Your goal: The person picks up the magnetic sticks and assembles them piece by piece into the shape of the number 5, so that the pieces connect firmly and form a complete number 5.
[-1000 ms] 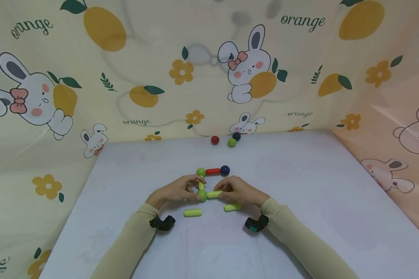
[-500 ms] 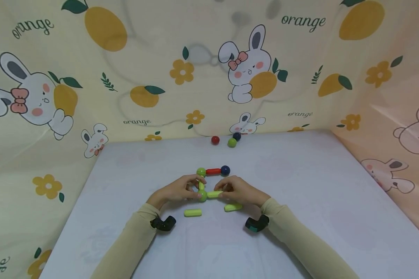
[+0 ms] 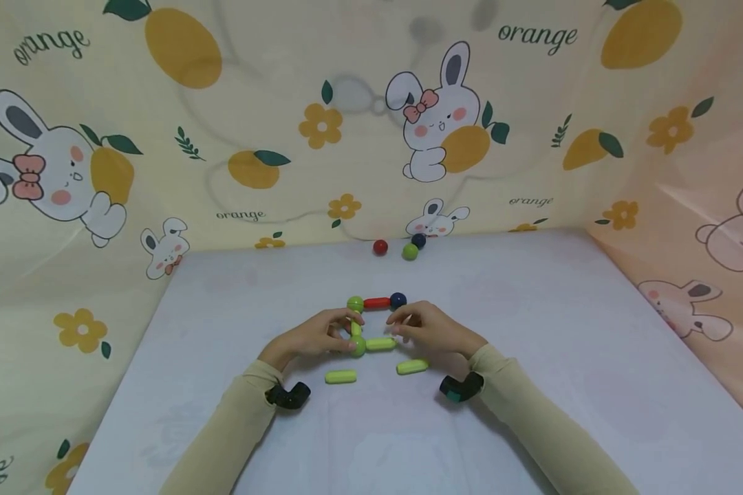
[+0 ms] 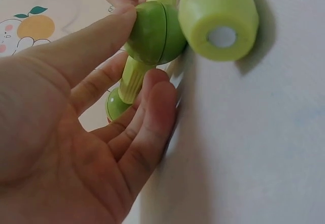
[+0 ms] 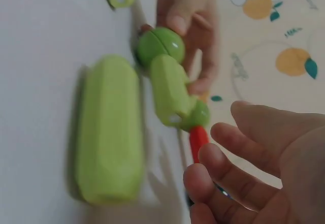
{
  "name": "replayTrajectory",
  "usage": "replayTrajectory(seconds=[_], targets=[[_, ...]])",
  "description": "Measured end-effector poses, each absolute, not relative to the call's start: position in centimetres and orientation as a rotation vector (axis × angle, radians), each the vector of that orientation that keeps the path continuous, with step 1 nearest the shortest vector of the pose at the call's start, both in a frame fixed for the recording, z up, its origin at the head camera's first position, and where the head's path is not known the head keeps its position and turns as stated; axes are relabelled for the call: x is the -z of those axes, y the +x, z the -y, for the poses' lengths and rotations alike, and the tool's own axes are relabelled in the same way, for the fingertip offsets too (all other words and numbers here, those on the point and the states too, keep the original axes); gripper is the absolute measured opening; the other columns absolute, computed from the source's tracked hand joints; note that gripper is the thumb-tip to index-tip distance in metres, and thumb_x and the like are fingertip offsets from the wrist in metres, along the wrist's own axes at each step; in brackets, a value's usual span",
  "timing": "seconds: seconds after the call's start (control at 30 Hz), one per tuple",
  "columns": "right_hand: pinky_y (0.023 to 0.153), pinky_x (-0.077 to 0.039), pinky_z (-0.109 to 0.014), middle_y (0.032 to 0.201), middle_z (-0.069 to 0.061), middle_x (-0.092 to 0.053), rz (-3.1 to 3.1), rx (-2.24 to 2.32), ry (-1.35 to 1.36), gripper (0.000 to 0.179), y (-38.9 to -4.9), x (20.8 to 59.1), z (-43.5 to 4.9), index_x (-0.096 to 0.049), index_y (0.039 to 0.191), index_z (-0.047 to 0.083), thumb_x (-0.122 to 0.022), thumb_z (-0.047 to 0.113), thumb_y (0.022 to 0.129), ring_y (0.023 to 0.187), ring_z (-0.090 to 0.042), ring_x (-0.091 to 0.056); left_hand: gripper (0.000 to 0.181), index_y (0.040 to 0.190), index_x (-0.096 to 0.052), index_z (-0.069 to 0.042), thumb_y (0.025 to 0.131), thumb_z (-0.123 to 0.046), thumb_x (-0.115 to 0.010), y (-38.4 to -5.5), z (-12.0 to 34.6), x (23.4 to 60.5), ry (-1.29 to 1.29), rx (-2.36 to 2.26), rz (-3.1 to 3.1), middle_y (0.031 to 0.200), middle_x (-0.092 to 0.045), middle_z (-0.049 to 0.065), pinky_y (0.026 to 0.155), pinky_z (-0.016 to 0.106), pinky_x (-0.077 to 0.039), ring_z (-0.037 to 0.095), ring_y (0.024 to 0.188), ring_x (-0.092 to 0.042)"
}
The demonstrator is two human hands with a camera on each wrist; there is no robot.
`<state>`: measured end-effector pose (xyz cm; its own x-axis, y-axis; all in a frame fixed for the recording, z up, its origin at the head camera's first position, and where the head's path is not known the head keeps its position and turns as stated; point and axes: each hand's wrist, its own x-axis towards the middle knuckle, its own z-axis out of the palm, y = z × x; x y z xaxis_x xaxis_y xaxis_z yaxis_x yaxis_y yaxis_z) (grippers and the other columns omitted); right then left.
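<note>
A chain of magnetic building pieces lies in the middle of the table. Its near green ball [image 3: 358, 346] is held by my left hand [image 3: 312, 335], thumb on the ball and fingers around the adjoining light-green stick [image 4: 132, 82]. That stick leads back to a second green ball [image 3: 356, 303], a red stick [image 3: 376, 302] and a dark blue ball [image 3: 398, 300]. Another light-green stick [image 3: 380, 344] points right from the near ball, touching it. Just right of its free end is my right hand [image 3: 436, 330], fingers loosely bent and apart, holding nothing.
Two loose light-green sticks lie closer to the person, one at left [image 3: 340, 377] and one at right [image 3: 412, 366] below the right hand. Against the back cloth sit a red ball [image 3: 380, 247], a green ball [image 3: 411, 251] and a dark blue ball [image 3: 418, 240].
My right hand has let go of the right-pointing light-green stick and moved slightly up and to the right. The left hand keeps its hold in the same place.
</note>
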<state>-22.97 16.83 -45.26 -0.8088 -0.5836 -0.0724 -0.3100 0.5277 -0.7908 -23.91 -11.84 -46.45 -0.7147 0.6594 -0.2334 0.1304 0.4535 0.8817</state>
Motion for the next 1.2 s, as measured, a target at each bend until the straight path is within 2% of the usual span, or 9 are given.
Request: replayTrajectory(seconds=[0.1, 0.37, 0.7, 0.83, 1.0, 1.1, 1.2], targets=[[0.074, -0.05, -0.026, 0.112, -0.013, -0.07, -2.466, 1.195, -0.725, 0.024, -23.6, 45.1, -17.6, -0.07, 0.12, 0.005, -0.06, 0.016, 0.101, 0.082, -0.019, -0.063, 0.044, 0.135, -0.055, -0.008, 0.095, -0.016, -0.071, -24.0, 11.9, 46.6, 0.674, -1.239, -2.142, 0.122, -0.055, 0.016, 0.07, 0.025, -0.045, 0.012, 0.068, -0.051], [0.089, -0.049, -0.034, 0.126, -0.019, -0.067, -2.515, 1.27, -0.593, 0.029, -25.1, 45.1, -19.9, -0.068, 0.126, 0.003, -0.058, 0.017, 0.102, 0.095, -0.026, -0.066, 0.043, 0.135, -0.055, -0.008, 0.095, -0.014, -0.07, -24.0, 12.0, 46.7, 0.672, -1.24, -2.135, 0.12, -0.055, 0.015, 0.068, 0.024, -0.044, 0.013, 0.068, -0.05], [0.082, -0.051, -0.027, 0.128, -0.021, -0.066, -2.578, 1.252, -0.547, 0.032, -27.3, 45.1, -21.2, -0.064, 0.129, -0.001, -0.057, 0.015, 0.103, 0.092, -0.026, -0.065, 0.043, 0.134, -0.056, -0.008, 0.095, -0.015, -0.071, -23.9, 12.1, 46.7, 0.664, -1.24, -2.141, 0.119, -0.055, 0.014, 0.068, 0.025, -0.043, 0.013, 0.067, -0.048], [0.081, -0.049, -0.026, 0.127, -0.021, -0.065, -2.618, 1.251, -0.492, 0.033, -28.7, 45.3, -21.5, -0.063, 0.131, 0.001, -0.057, 0.017, 0.103, 0.09, -0.025, -0.067, 0.043, 0.134, -0.056, -0.008, 0.095, -0.015, -0.071, -23.9, 12.0, 46.7, 0.664, -1.248, -2.143, 0.119, -0.055, 0.014, 0.068, 0.025, -0.043, 0.013, 0.068, -0.048], [0.077, -0.05, -0.027, 0.136, -0.028, -0.058, -2.66, 1.285, -0.455, 0.038, -31.0, 45.4, -21.7, -0.056, 0.138, -0.002, -0.056, 0.015, 0.103, 0.085, -0.03, -0.069, 0.044, 0.135, -0.055, -0.01, 0.095, -0.017, -0.071, -24.0, 11.7, 46.8, 0.67, -1.24, -2.142, 0.12, -0.055, 0.013, 0.069, 0.024, -0.043, 0.013, 0.068, -0.049], [0.081, -0.054, -0.035, 0.143, -0.028, -0.051, -2.702, 1.257, -0.401, 0.046, -32.6, 45.4, -21.4, -0.049, 0.144, 0.001, -0.056, 0.017, 0.102, 0.093, -0.034, -0.068, 0.043, 0.134, -0.056, -0.011, 0.095, -0.017, -0.072, -24.1, 11.7, 46.9, 0.666, -1.239, -2.15, 0.119, -0.055, 0.012, 0.07, 0.025, -0.044, 0.013, 0.069, -0.05], [0.1, -0.051, -0.048, 0.15, -0.027, -0.044, -2.767, 1.164, -0.368, 0.053, -34.3, 45.8, -20.9, -0.043, 0.15, 0.006, -0.057, 0.018, 0.101, 0.12, -0.039, -0.059, 0.042, 0.133, -0.056, -0.011, 0.095, -0.016, -0.072, -24.2, 11.7, 47.0, 0.675, -1.236, -2.153, 0.119, -0.055, 0.012, 0.071, 0.026, -0.045, 0.014, 0.069, -0.05]])
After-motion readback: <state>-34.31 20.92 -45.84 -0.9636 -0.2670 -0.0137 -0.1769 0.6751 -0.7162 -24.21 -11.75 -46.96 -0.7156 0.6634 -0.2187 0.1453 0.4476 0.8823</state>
